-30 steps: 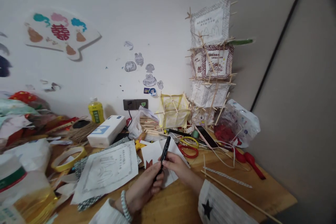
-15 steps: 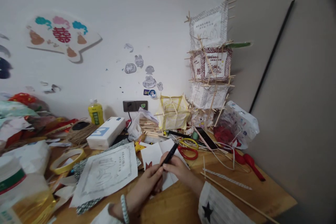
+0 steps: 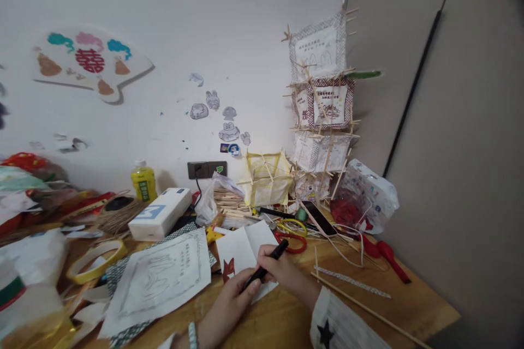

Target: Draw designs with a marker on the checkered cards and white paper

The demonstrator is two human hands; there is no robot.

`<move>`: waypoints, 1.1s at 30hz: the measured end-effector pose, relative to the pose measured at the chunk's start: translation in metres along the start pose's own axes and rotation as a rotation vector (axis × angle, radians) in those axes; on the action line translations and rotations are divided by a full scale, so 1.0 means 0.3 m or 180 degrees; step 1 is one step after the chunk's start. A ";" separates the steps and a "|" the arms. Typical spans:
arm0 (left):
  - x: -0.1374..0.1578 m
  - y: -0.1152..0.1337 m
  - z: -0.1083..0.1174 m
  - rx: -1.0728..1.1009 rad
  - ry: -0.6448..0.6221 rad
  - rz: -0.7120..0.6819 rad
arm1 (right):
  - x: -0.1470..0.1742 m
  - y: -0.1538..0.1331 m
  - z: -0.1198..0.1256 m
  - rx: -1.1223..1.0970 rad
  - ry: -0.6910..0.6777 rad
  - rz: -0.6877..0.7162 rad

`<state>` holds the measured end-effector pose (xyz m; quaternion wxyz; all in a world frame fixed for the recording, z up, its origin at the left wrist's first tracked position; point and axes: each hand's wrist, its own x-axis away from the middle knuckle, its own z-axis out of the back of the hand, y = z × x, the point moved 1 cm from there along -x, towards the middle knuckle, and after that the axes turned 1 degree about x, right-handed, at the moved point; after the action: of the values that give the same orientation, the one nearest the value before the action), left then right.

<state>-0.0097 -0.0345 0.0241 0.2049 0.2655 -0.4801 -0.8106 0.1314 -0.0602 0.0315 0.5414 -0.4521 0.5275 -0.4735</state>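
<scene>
A black marker pen is held between my two hands, slanting up to the right. My left hand is closed on its lower end. The fingers of my right hand wrap round its upper part, and the tip of that end sticks out above them. Under the hands lies a folded white sheet of paper with a dark red drawing on its left half, partly covered. Just left of it, a printed white sheet rests over a dark patterned piece.
Red-and-yellow scissors and a phone lie behind my right hand. A tall lantern of sticks and paper stands by the wall, with a yellow frame beside it. A tissue box and tape roll sit left.
Both hands have come down and slightly nearer with the marker pen, uncovering more of the red drawing. The whole view has shifted a little.
</scene>
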 end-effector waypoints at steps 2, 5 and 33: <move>0.004 0.002 0.009 -0.0092 0.0087 0.0005 | 0.000 0.003 0.011 0.0039 0.0062 0.0140; 0.017 0.003 0.044 -0.0269 0.0371 0.0333 | -0.006 0.013 0.040 -0.0227 0.0277 0.0414; 0.016 0.005 0.131 -0.3173 0.0139 0.1124 | -0.003 0.029 0.079 -0.0752 0.0417 0.0594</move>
<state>-0.0379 -0.0116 0.0398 0.4496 0.0677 -0.0695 -0.8879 0.1555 -0.0582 0.0238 0.4905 -0.4298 0.6534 -0.3843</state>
